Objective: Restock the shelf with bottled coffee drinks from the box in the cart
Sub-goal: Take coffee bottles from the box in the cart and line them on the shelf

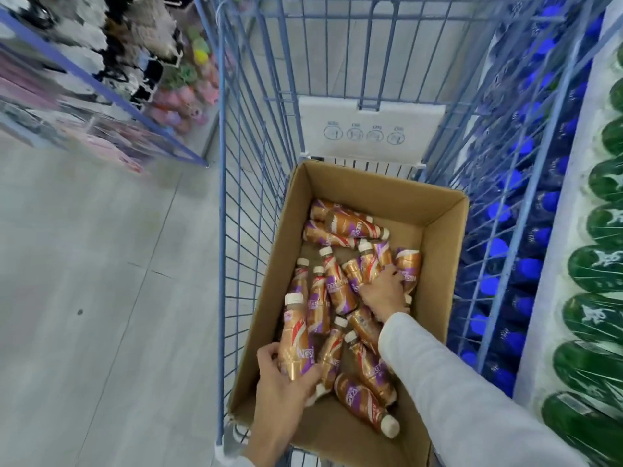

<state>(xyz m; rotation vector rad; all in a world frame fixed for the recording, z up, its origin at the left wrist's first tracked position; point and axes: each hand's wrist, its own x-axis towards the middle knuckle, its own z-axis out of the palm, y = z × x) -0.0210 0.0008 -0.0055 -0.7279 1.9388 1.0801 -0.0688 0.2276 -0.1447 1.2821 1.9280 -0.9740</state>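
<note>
Head view is showing the left hand [283,382] gripping an upright bottle [296,338] while the right hand [384,291] is closing on flat-lying bottles [409,267] deeper in the box [441,251].

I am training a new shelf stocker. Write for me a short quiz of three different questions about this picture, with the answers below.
1. True or false: the left hand grips a coffee bottle with its cap pointing up.
2. Where is the right hand?
A. On the cart rail
B. Down among the bottles in the cardboard box
C. On the green bottles
3. Fill in: most bottles in the box are ____ (standing / lying down).

Key: 1 true; 2 B; 3 lying down.
</note>
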